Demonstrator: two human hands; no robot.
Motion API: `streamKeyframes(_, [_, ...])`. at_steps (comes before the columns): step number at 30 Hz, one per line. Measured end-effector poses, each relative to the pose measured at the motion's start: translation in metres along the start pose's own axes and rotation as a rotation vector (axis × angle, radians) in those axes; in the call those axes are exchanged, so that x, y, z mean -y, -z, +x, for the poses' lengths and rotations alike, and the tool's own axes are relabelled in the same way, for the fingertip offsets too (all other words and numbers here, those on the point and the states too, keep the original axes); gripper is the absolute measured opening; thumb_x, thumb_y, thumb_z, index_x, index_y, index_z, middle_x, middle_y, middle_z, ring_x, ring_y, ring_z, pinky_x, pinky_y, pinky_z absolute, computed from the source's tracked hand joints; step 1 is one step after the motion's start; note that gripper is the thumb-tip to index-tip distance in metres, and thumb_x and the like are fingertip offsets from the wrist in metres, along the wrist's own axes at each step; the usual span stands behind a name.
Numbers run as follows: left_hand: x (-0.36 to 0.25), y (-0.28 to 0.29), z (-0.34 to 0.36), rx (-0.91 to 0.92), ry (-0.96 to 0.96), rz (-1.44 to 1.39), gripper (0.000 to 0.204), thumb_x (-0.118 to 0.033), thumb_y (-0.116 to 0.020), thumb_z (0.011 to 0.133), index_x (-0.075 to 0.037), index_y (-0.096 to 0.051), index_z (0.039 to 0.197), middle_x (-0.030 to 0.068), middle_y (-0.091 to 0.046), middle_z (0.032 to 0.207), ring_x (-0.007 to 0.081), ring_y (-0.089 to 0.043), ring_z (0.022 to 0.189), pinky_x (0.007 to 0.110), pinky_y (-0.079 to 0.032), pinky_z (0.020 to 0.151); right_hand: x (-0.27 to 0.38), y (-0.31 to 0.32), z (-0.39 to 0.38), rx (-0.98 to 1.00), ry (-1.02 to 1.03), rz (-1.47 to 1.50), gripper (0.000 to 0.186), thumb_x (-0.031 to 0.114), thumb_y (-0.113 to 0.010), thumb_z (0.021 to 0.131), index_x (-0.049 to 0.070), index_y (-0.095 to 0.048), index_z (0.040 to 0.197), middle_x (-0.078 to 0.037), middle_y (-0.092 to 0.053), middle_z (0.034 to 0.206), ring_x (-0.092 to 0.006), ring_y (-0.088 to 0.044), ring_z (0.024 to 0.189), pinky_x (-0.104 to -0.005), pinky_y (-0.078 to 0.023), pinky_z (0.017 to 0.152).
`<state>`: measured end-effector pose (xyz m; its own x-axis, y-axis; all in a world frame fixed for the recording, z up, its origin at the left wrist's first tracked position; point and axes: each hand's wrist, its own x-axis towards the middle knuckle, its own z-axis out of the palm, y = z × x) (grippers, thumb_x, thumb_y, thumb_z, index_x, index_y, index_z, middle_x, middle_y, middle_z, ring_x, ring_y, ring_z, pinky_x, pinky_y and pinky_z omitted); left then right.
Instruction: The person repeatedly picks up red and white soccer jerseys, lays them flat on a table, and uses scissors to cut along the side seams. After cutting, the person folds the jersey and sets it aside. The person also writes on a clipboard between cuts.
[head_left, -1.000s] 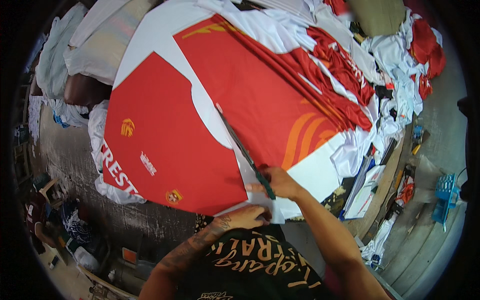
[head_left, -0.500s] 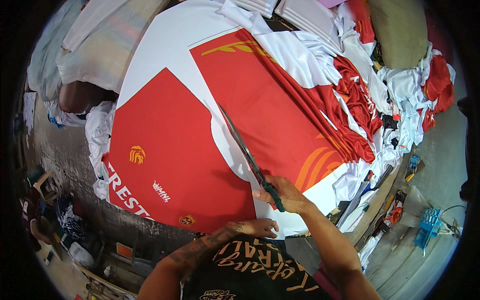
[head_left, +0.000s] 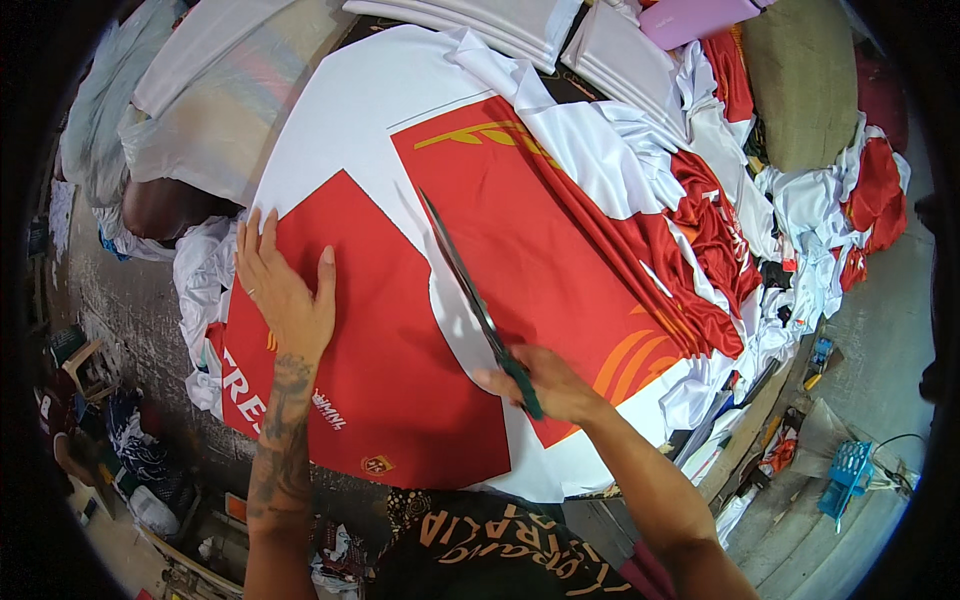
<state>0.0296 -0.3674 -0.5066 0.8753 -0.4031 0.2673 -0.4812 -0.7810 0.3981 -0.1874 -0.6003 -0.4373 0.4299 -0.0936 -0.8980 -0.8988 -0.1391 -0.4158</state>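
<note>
White fabric printed with red jersey panels [head_left: 385,330] is spread over the table in front of me. My left hand [head_left: 285,285] lies with fingers spread on the upper left edge of the left red panel. Long scissors [head_left: 465,280] with green-wrapped handles are in my right hand [head_left: 548,382]. Their blades point up and away over the white strip [head_left: 450,320] between the two panels. On the right, another red panel [head_left: 500,220] carries yellow and orange motifs and bunches into folds. Whether the blades have fabric between them I cannot tell.
Crumpled red and white cloth [head_left: 715,235] heaps at the right. Folded white fabric stacks [head_left: 625,70] and a pink item [head_left: 695,15] sit at the back, beside an olive cushion [head_left: 800,80]. A blue plastic basket [head_left: 848,475] stands at the lower right. Plastic-covered material [head_left: 215,110] lies at the far left.
My left hand has moved from near my body up and left onto the left panel, fingers now spread. The scissors remain in my right hand, slightly shifted left. The fabric appears lower in view.
</note>
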Motion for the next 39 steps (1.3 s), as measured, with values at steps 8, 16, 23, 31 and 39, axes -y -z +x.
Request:
streamKeyframes(8, [0.009, -0.018, 0.001, 0.126, 0.023, 0.071, 0.089, -0.05, -0.066, 0.099, -0.004, -0.028, 0.166, 0.022, -0.018, 0.175, 0.0434, -0.009, 0.163, 0.062, -0.007, 0.13, 0.064, 0.015, 0.034, -0.041, 0.047, 0.056, 0.076, 0.081, -0.079, 0.076, 0.007, -0.064, 0.076, -0.004, -0.059, 0.069, -0.0179, -0.063, 0.067, -0.034, -0.051, 0.061])
streamKeyframes(16, [0.007, -0.015, 0.006, 0.151, 0.063, 0.116, 0.115, -0.068, -0.073, 0.087, -0.001, -0.023, 0.167, 0.024, -0.02, 0.174, 0.0428, -0.013, 0.163, 0.061, -0.009, 0.13, 0.142, 0.03, 0.11, -0.119, 0.281, 0.079, 0.085, 0.088, -0.075, 0.073, 0.006, -0.058, 0.065, -0.007, -0.059, 0.061, -0.0195, -0.064, 0.052, -0.0352, -0.051, 0.053])
streamKeyframes(23, [-0.041, 0.039, -0.126, 0.512, 0.023, 0.15, 0.118, -0.071, -0.071, 0.084, -0.002, -0.026, 0.168, 0.0246, -0.019, 0.175, 0.0454, -0.016, 0.161, 0.065, -0.008, 0.129, 0.144, 0.034, 0.068, -0.111, 0.579, 0.025, 0.062, 0.061, -0.082, 0.087, 0.007, -0.064, 0.064, -0.002, -0.056, 0.057, -0.0131, -0.056, 0.051, -0.034, -0.043, 0.047])
streamKeyframes(31, [-0.024, 0.106, -0.307, 0.518, -0.035, -0.061, 0.035, -0.026, -0.051, 0.107, -0.004, -0.064, 0.131, 0.0299, -0.059, 0.135, 0.0474, -0.053, 0.131, 0.061, -0.039, 0.107, -0.219, -0.013, -0.134, -0.837, 0.261, 0.35, 0.049, 0.038, -0.09, 0.087, 0.003, -0.057, 0.075, 0.004, -0.044, 0.066, -0.0097, -0.038, 0.066, -0.0329, -0.033, 0.056])
streamKeyframes(39, [-0.219, 0.118, -0.291, 0.933, -0.184, -0.646, 0.038, -0.03, -0.062, 0.106, 0.002, -0.066, 0.086, 0.021, -0.064, 0.07, 0.0389, -0.065, 0.065, 0.046, -0.046, 0.06, -0.521, -0.072, -0.216, -1.292, -0.306, -0.115, 0.039, 0.026, -0.075, 0.092, 0.0, -0.06, 0.117, -0.025, -0.066, 0.109, -0.0474, -0.065, 0.108, -0.0542, -0.052, 0.092])
